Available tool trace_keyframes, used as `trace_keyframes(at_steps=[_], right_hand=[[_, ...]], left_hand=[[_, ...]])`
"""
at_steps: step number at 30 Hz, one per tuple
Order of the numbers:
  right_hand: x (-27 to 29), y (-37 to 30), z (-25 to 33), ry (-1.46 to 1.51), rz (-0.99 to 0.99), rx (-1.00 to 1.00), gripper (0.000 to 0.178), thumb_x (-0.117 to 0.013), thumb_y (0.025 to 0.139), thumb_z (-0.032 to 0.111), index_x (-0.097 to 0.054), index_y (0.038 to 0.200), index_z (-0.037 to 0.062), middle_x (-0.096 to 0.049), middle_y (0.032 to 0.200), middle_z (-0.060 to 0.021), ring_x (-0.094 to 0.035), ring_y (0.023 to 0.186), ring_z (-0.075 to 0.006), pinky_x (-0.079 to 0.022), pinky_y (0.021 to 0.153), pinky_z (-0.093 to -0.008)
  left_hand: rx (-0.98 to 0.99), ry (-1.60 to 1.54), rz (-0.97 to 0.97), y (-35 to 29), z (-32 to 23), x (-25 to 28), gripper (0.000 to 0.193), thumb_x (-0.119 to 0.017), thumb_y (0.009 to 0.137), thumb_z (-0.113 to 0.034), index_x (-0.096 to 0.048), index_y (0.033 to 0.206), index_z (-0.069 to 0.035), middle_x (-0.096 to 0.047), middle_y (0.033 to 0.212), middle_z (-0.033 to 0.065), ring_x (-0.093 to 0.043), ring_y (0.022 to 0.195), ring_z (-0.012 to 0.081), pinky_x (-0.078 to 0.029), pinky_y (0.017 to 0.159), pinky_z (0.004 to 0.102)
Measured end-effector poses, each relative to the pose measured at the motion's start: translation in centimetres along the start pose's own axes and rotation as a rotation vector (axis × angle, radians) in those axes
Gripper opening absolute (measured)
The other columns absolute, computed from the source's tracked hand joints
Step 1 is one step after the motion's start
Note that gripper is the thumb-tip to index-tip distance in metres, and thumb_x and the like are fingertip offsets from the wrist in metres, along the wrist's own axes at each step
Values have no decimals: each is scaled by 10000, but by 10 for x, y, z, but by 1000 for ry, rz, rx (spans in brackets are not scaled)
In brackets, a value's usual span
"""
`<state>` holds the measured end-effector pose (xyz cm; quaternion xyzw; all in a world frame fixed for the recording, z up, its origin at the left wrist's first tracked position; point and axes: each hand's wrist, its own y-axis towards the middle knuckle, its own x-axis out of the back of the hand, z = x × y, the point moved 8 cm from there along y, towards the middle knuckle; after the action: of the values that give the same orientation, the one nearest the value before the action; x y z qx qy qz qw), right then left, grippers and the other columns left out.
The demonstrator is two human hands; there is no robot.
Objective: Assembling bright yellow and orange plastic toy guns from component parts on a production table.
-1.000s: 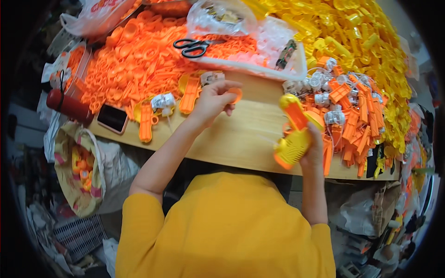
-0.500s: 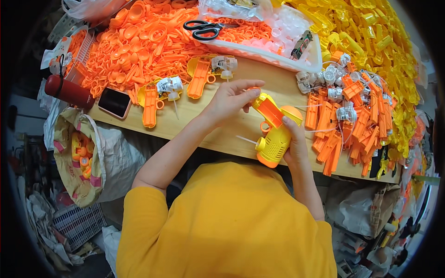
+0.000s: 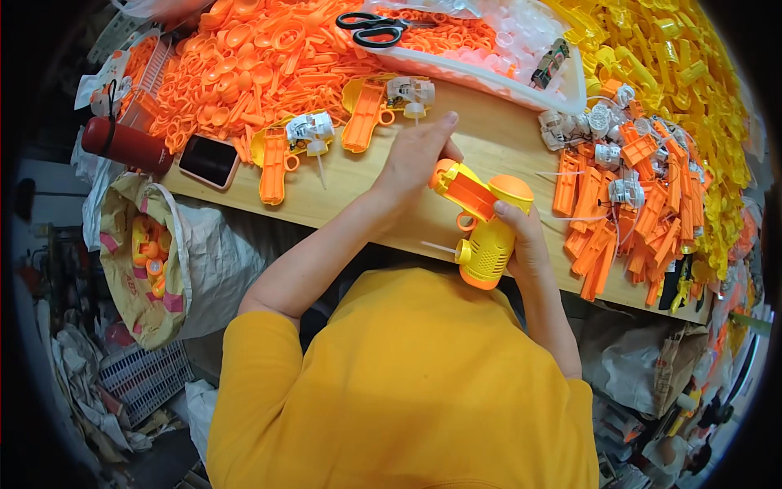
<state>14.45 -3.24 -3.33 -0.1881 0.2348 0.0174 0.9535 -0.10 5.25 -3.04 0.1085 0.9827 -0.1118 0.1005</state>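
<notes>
My right hand (image 3: 525, 236) is wrapped around a yellow-and-orange toy gun (image 3: 487, 244), its thumb pressed near the orange cap. The toy's handle stands open on one side, showing an orange inside (image 3: 468, 194), and an orange trigger ring sticks out below it. A thin white stick juts left from a yellow knob on the body. Just off the handle's end is my left hand (image 3: 417, 159), fingers loosely stretched and holding nothing I can see. Two open toy gun halves (image 3: 277, 167) with white motor units and orange handles lie on the table left of it.
Orange parts (image 3: 236, 73) heap at the back left, yellow parts (image 3: 684, 90) at the right. A white tray (image 3: 489, 80) with black scissors (image 3: 373, 29) stands behind. Wired orange handles (image 3: 627, 204) pile right. A phone (image 3: 209, 160), red flask (image 3: 126, 145) and sack (image 3: 204, 269) sit left.
My left hand has come off the orange end of the toy's handle and its fingers have turned upward. My right hand keeps its hold. The whole view has shifted slightly.
</notes>
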Motion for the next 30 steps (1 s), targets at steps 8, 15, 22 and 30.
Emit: trace_keyframes(at_steps=[8, 15, 22, 30], right_hand=[[-7, -8, -11, 58, 38, -98, 479, -686, 748, 224, -471, 1124, 20, -585, 937, -106, -626, 761, -197, -555, 654, -344], [-11, -10, -7, -33, 77, -187, 473, -690, 750, 240, -481, 1120, 32, -587, 930, -104, -634, 773, -201, -563, 675, -364], [17, 8, -9, 113, 1, -291, 654, -550, 854, 550, -466, 1225, 17, -611, 1084, -118, -646, 904, -209, -556, 751, -353], [12, 7, 4, 400, 199, -217, 845, -337, 872, 674, -369, 1346, -24, -534, 1233, -227, -599, 1034, -352, -478, 890, -525]], left_hand=[[-84, 39, 323, -15, -17, -28, 374, -393, 970, -263, -495, 684, -44, -492, 642, 31, -425, 598, 82, -356, 578, 227], [-112, 34, 332, -19, -6, -25, 373, -385, 977, -288, -495, 717, -43, -489, 645, 26, -419, 599, 81, -353, 584, 228], [248, -141, 491, -15, 18, -35, 458, -452, 940, -433, -583, 823, -11, -564, 669, 59, -520, 463, 128, -402, 362, 249], [258, -244, 420, -10, 22, -20, 375, -527, 914, -399, -587, 843, -35, -601, 711, 82, -558, 520, 146, -440, 424, 262]])
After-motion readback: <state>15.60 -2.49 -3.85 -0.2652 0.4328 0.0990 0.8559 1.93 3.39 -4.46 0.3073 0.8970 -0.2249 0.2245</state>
